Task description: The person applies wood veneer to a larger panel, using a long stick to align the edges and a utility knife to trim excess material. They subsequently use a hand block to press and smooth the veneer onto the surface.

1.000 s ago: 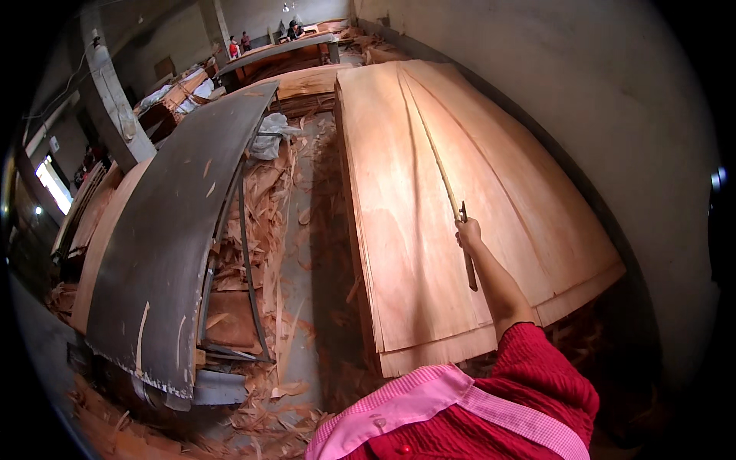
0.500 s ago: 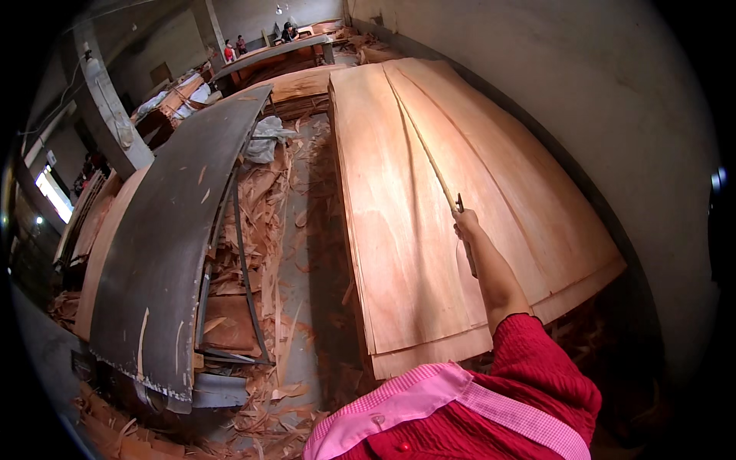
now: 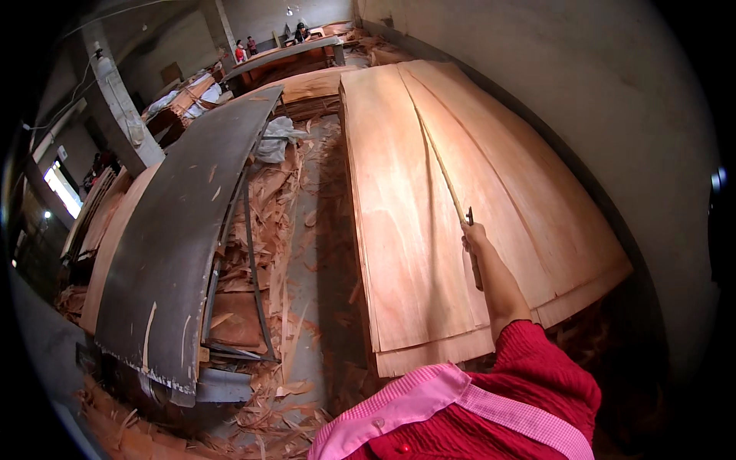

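We note the top veneer sheet [image 3: 391,238] laid over its stack [image 3: 433,355] but, we judge, not yet flat. Our right hand [image 3: 474,238] grips a long thin stick [image 3: 442,165] over it, contact unclear; left hand unseen, state unknown.

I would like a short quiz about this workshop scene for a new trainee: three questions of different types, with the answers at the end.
1. True or false: the right hand holds a long thin stick.
2. What lies on the dark-topped table?
A) a coil of rope
B) pale wood slivers
C) a glass bottle
3. Fill in: from the wearer's view, the veneer stack is to the ____ of the dark-topped table.

Key: 1. true; 2. B; 3. right
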Demonstrator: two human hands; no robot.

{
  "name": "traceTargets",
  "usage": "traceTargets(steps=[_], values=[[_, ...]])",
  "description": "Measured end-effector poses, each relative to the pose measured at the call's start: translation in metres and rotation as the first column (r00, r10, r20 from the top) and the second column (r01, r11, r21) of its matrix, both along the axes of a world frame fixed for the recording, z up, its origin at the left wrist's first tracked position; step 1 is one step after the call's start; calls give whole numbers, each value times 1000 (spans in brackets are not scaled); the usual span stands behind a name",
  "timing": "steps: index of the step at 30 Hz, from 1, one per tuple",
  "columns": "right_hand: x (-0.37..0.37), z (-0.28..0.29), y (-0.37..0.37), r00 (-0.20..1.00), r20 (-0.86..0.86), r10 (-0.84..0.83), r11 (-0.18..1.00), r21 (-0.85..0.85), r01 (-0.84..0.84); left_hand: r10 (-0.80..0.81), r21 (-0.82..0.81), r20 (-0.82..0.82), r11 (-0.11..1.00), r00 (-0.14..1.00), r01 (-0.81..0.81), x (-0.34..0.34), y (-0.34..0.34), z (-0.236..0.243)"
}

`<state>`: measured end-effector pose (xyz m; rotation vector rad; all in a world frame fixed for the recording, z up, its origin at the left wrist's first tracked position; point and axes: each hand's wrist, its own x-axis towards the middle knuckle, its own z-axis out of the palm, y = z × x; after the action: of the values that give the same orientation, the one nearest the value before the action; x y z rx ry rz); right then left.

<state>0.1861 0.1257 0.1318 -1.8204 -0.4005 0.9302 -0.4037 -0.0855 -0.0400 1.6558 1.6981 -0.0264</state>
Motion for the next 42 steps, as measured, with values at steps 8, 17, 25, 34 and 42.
traceTargets(steps=[8,17,25,34,42], values=[[-4,20,36,999,-34,23,997,81,-20,3,-7,-22,1000,1000,-3,0,-3,5],[-9,-3,-33,999,38,17,988,155,-23,-13,-2,-31,1000,999,13,0,-7,5],[-27,-3,-41,1000,5,7,973,229,-8,-7,7,-23,1000,1000,7,-21,-23,11],[-156,3,-62,979,68,191,965,172,-200,134,-5,7,991,991,-134,-113,-63,3],[-455,23,-38,799,-189,570,801,343,-491,393,-46,5,919,920,-392,-300,-146,-29]])
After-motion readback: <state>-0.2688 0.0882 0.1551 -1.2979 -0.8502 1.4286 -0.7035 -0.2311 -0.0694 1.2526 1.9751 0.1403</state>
